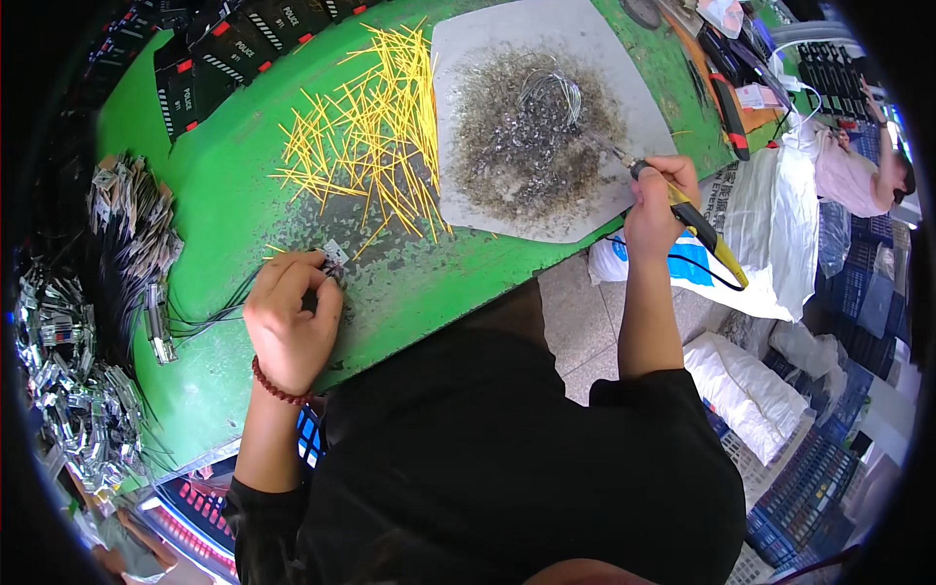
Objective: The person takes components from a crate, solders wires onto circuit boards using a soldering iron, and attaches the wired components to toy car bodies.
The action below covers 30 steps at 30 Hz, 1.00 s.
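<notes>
My right hand (657, 207) grips a soldering iron (694, 216) by its yellow and black handle. The iron's metal tip points left, over a grey board (468, 29) coated in dark solder spatter. On that board lies a loose coil of solder wire (558, 96). At the table's near edge, my left hand (291, 312) is closed with its fingertips at a small whitish circuit piece (335, 255). Black wires (219, 314) run leftward from that hand. Just beyond it spreads a pile of short yellow wires (375, 136).
Bundles of wired metal-cased parts (73, 375) crowd the green table's (219, 195) left side. Black printed panels (234, 58) line the far left. Red-handled pliers (729, 117) lie at the far right. White sacks (746, 390) and crates stand right; another person (858, 171) is beyond.
</notes>
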### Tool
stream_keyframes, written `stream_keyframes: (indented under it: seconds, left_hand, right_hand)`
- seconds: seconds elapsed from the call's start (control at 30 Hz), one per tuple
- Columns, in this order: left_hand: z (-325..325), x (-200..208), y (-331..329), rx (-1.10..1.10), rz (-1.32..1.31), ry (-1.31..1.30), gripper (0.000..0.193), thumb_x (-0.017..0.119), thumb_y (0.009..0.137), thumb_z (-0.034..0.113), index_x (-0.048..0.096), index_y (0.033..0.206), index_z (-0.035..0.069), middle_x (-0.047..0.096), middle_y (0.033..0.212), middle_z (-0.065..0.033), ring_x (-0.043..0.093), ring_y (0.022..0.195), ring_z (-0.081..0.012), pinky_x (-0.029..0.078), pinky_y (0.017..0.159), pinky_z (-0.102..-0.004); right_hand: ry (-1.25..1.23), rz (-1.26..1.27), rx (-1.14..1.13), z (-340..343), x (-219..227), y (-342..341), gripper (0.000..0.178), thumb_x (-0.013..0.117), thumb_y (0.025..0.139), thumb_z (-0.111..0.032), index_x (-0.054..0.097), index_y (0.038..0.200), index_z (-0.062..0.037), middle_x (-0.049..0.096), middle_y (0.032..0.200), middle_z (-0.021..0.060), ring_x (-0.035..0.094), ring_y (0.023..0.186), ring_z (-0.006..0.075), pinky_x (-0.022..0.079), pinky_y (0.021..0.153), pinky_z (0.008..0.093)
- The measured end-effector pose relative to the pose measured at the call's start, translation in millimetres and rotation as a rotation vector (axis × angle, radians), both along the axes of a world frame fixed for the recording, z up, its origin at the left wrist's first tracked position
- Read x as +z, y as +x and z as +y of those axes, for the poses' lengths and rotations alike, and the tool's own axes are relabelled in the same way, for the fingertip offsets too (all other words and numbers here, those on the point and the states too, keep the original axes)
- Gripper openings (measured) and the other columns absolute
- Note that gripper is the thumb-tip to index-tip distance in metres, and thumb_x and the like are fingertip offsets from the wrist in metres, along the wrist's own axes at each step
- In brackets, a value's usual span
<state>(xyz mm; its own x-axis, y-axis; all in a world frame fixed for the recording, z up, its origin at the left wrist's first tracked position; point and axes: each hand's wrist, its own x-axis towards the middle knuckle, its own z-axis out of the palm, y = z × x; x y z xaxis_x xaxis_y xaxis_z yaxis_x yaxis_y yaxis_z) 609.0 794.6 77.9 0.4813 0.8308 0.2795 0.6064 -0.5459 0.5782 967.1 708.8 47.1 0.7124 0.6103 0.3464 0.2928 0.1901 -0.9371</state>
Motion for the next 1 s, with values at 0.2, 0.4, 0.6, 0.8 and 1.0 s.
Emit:
stream_keyframes:
  seconds: [0.2, 0.4, 0.6, 0.8, 1.0]
  left_hand:
    - [3.7, 7.1, -0.1, 0.002, -0.007, -0.116, 0.006, 0.064, 0.070, -0.005, 0.059, 0.071, -0.002, 0.066, 0.085, -0.0146, 0.063, 0.069, -0.0272, 0.051, 0.062, -0.0335]
    - [9.7, 9.9, -2.8, -0.023, -0.003, -0.212, 0.004, 0.064, 0.074, -0.003, 0.060, 0.074, -0.003, 0.066, 0.085, -0.0142, 0.063, 0.069, -0.0266, 0.051, 0.062, -0.0323]
    - [8.1, 8.3, -6.9, -0.027, -0.036, -0.231, 0.005, 0.065, 0.075, -0.002, 0.060, 0.074, -0.002, 0.066, 0.085, -0.0133, 0.063, 0.070, -0.0254, 0.051, 0.063, -0.0318]
    - [10.3, 4.9, -13.3, -0.033, -0.067, -0.201, 0.006, 0.065, 0.071, -0.001, 0.059, 0.070, -0.002, 0.067, 0.085, -0.0130, 0.064, 0.071, -0.0252, 0.051, 0.064, -0.0321]
    - [11.0, 2.7, -8.9, 0.001, -0.072, -0.219, 0.003, 0.063, 0.070, 0.004, 0.061, 0.071, 0.001, 0.064, 0.077, -0.0090, 0.062, 0.068, -0.0269, 0.050, 0.060, -0.0357]
  right_hand:
    - [0.007, 0.010, 0.033, -3.2, 1.5, -1.4, 0.006, 0.059, 0.077, 0.001, 0.056, 0.082, -0.0002, 0.052, 0.069, -0.0019, 0.045, 0.059, 0.0037, 0.035, 0.055, 0.0193]
    - [0.010, -0.038, 0.043, -3.5, -4.8, 0.4, 0.006, 0.057, 0.078, 0.000, 0.058, 0.084, -0.0001, 0.054, 0.071, 0.0011, 0.047, 0.054, 0.0054, 0.036, 0.052, 0.0171]
    - [-0.007, 0.010, 0.015, -4.2, -1.4, -2.9, 0.007, 0.059, 0.074, 0.002, 0.057, 0.081, -0.0004, 0.054, 0.069, -0.0005, 0.048, 0.059, 0.0050, 0.037, 0.054, 0.0195]
    - [0.066, 0.181, 0.095, -4.5, 0.8, -8.6, 0.011, 0.052, 0.080, 0.000, 0.052, 0.091, 0.0009, 0.049, 0.071, 0.0041, 0.041, 0.057, 0.0083, 0.034, 0.053, 0.0207]
    - [-0.014, 0.206, 0.410, 1.8, 11.2, -94.3, 0.021, 0.063, 0.073, -0.006, 0.056, 0.093, -0.0001, 0.052, 0.082, 0.0026, 0.045, 0.071, 0.0079, 0.037, 0.065, 0.0215]
